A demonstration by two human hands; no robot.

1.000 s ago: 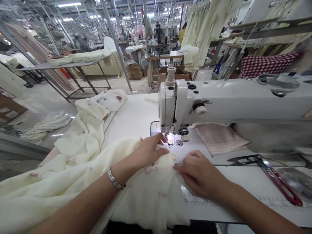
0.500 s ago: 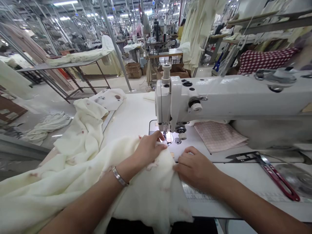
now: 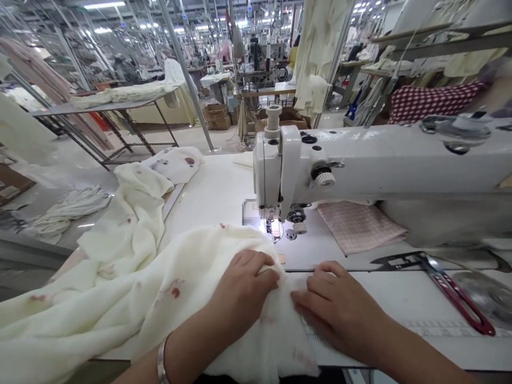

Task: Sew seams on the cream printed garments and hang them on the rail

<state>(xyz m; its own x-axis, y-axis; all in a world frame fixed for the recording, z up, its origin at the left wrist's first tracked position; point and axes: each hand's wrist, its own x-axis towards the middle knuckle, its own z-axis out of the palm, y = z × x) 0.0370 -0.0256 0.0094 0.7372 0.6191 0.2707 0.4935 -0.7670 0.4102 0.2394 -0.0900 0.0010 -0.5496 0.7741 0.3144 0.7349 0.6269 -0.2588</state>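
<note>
Cream fleecy fabric [image 3: 192,261] with small reddish prints spreads over the sewing table and hangs off its front edge. My left hand [image 3: 250,285] lies on the fabric in front of the needle area, fingers bent and thumb drawn in, pinching the cloth. At the fabric's right edge is my right hand [image 3: 336,301], fingers curled and the lowest fingertips closed on the border. Just beyond both hands stands a white sewing machine [image 3: 276,165], its lit presser foot [image 3: 272,226] beside the fabric's far edge.
Red-handled thread snips [image 3: 460,293] and a pink checked cloth [image 3: 360,226] lie to the right, the cloth partly under the machine arm. A ruler strip [image 3: 432,326] runs along the table front. Behind stand a metal pole [image 3: 188,74] and a fabric-laden rack table [image 3: 120,106].
Both hands have come back toward me, away from the presser foot, and the fabric edge has moved with them. My right hand is also slightly farther right.
</note>
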